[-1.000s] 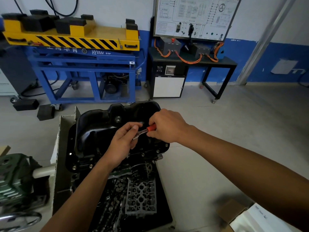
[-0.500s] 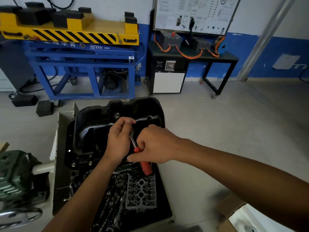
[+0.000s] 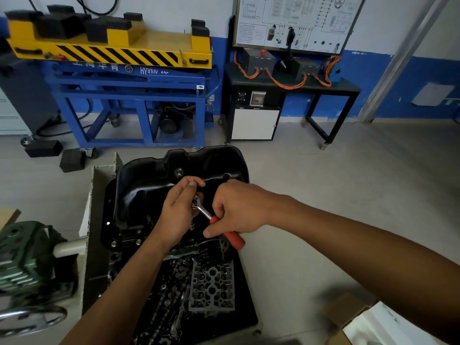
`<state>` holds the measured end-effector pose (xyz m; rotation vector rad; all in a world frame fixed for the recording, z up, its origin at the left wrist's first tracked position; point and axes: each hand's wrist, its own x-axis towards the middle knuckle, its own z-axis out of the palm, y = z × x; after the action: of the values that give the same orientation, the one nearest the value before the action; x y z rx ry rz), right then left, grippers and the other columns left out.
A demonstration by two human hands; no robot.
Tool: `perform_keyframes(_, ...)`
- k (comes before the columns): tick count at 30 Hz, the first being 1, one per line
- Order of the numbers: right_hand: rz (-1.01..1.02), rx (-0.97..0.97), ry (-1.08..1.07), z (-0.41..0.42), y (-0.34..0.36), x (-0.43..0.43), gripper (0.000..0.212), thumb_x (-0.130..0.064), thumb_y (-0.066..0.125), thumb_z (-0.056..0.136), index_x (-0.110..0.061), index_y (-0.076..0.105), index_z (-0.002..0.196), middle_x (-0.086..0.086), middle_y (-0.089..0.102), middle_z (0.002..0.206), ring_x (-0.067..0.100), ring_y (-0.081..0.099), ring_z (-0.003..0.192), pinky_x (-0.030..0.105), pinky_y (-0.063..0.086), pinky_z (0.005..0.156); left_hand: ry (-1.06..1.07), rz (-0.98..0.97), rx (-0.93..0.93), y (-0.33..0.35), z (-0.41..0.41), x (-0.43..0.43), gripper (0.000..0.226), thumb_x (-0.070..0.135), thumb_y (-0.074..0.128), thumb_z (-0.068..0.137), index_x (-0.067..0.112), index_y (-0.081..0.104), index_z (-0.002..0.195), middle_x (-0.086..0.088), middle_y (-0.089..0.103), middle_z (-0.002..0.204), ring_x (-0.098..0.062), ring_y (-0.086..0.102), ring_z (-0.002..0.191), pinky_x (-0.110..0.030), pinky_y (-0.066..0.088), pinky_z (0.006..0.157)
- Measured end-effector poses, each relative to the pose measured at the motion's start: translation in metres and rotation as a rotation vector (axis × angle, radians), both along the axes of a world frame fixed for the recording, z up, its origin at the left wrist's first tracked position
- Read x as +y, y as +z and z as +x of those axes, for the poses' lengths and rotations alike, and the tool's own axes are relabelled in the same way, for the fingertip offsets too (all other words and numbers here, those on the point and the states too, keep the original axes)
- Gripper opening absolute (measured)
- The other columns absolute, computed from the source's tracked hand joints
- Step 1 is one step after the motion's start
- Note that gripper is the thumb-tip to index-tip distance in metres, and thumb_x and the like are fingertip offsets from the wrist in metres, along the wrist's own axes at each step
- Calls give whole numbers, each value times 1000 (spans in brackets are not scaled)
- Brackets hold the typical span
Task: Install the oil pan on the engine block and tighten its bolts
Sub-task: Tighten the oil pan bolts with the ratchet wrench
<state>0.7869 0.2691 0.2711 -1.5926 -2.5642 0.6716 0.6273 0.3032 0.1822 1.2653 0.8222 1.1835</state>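
Observation:
A glossy black oil pan (image 3: 149, 180) sits on the engine block (image 3: 99, 245), its flange bolts (image 3: 114, 243) showing along the near left edge. A ratchet wrench (image 3: 202, 210) with a red handle (image 3: 231, 239) stands over the pan's near right side. My left hand (image 3: 179, 212) curls round the ratchet's head and holds it down on a bolt hidden beneath. My right hand (image 3: 236, 210) grips the red handle, whose end points toward me and to the right.
The exposed valve train and a grey cast part (image 3: 211, 287) lie below the pan, close to me. A green engine stand gearbox (image 3: 22, 257) and handwheel sit at left. A blue and yellow lift table (image 3: 124, 70) and a black bench (image 3: 293, 83) stand behind. A cardboard box (image 3: 361, 319) is at lower right.
My right hand swung the red handle from pointing right toward me, down over the pan's near edge. My left hand stayed on the ratchet's head. The camera tilted slightly.

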Motion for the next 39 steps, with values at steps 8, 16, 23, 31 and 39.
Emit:
perform_keyframes(8,219,-221,-87,22,8,21,34,-50,77,79,-17,72,71,-1,65,64,11,55,58,29,44,55,-40,14,32,-2,2,2,27,35,43,97,29,67,88,10,54,64,-3,49,53,-16,40,49)
perform_keyframes(16,427,-198,-116,21,-4,37,12,-29,70,87,-21,72,96,0,64,84,21,59,78,35,51,64,-189,-36,67,1,5,1,37,35,44,96,23,65,124,7,37,54,-6,33,48,-18,34,49)
perform_keyframes(23,415,-204,-109,19,-5,31,15,-33,65,88,-20,69,94,0,60,84,23,59,76,38,52,63,-69,2,58,1,2,-4,28,23,43,106,23,67,120,3,39,55,-12,31,50,-32,24,52)
perform_keyframes(31,252,-136,-125,11,4,2,44,-40,71,85,-21,44,56,-3,45,54,15,46,50,28,34,48,146,43,66,3,6,-2,35,18,41,108,25,70,89,16,55,64,-2,41,51,-17,34,46)
perform_keyframes(39,266,-51,-193,-1,-5,-19,46,-45,69,85,-22,41,56,-7,43,54,8,41,48,25,24,46,193,63,90,0,10,2,36,15,41,107,24,68,85,11,46,56,-7,36,50,-22,32,47)
